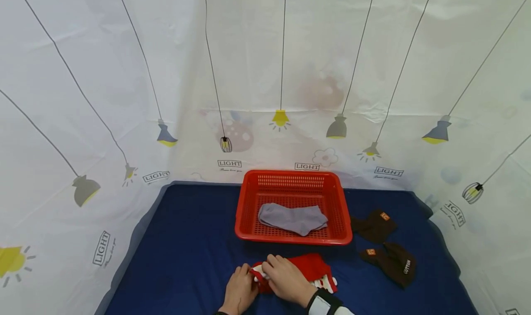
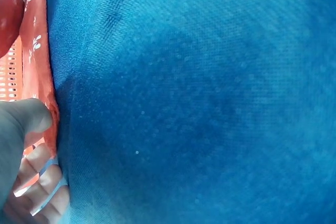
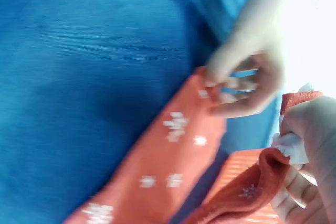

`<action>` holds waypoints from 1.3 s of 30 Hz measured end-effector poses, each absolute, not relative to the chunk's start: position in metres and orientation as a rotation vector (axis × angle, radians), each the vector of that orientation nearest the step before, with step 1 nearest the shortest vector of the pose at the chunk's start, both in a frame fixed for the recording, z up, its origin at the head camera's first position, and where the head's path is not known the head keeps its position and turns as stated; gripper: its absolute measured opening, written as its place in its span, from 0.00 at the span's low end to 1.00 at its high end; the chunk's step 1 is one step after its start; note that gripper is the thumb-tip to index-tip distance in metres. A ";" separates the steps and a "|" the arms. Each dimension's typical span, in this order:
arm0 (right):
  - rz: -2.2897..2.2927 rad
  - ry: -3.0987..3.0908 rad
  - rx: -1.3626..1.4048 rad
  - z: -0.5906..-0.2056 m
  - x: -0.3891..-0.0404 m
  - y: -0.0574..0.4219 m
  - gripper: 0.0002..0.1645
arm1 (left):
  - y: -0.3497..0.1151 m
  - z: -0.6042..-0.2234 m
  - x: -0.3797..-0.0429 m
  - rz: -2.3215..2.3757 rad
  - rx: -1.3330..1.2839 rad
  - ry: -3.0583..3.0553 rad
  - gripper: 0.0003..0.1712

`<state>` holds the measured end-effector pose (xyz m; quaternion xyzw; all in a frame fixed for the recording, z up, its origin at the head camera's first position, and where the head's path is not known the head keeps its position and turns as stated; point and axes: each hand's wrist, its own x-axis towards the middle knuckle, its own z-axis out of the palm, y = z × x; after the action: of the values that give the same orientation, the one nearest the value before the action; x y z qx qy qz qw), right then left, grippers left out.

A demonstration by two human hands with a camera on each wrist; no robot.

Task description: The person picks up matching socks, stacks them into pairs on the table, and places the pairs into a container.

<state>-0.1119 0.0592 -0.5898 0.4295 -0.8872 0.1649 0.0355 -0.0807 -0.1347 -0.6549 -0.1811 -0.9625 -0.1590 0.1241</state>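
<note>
Pinched in left hand (image 1: 240, 287) and right hand (image 1: 287, 279): red socks (image 1: 310, 265), count unclear. Beyond: one basket (image 1: 292, 240), one grey bundle (image 1: 292, 218) inside; rightward, two brown socks (image 1: 376, 227). Blue bench (image 1: 186, 241), lamp-print backdrop (image 1: 249, 75).

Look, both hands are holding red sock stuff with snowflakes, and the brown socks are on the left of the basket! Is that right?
Not quite: the brown socks lie to the right of the basket, as the head view shows. The left hand and right hand do hold red sock fabric with snowflakes.
</note>
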 end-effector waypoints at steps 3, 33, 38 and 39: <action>0.551 -2.741 1.315 -0.573 -0.114 0.055 0.11 | -0.134 -0.655 -0.080 -0.483 -0.499 -2.810 0.10; 0.645 -2.431 1.292 -0.502 -0.118 0.033 0.11 | -0.135 -0.650 -0.083 -0.496 -0.517 -2.933 0.16; 0.641 -2.531 1.259 -0.518 -0.117 0.047 0.11 | -0.136 -0.648 -0.083 -0.513 -0.508 -2.959 0.14; 0.637 -2.545 1.247 -0.521 -0.116 0.050 0.12 | -0.136 -0.648 -0.083 -0.519 -0.509 -2.957 0.14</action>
<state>-0.1160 0.0501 -0.5214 0.4264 -0.8700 0.2176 0.1181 -0.0828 -0.1359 -0.6485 -0.1671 -0.9699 -0.1703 0.0481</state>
